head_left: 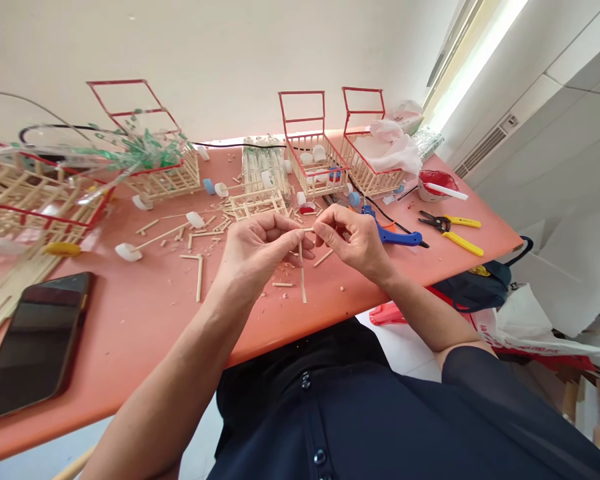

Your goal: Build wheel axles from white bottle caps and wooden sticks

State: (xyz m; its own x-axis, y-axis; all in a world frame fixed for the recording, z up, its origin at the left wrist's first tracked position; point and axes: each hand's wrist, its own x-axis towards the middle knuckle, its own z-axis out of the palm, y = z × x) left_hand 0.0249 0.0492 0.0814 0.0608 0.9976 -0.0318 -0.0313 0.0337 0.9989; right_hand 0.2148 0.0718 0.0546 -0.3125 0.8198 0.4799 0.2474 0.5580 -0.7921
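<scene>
My left hand point(260, 250) and my right hand point(353, 241) meet above the table's front half, fingertips almost touching. Between them they pinch a short, thin wooden stick point(307, 230). A longer wooden stick point(303, 277) points down from the left fingertips; whether it is joined to the short one I cannot tell. Just beyond the hands lies a small wooden stick frame point(253, 204). Cut stick pieces point(283, 285) are scattered under and around both hands. Beside my right hand is a blue-handled tool point(400, 237), partly hidden.
Several small stick-built carts with red handles point(303, 120) line the wall side. A phone point(35, 340) lies at left, near long wooden strips point(15, 287). Yellow-handled pliers point(455, 230) and a bowl of red paint point(436, 187) are at right. A wheeled axle point(160, 237) lies left.
</scene>
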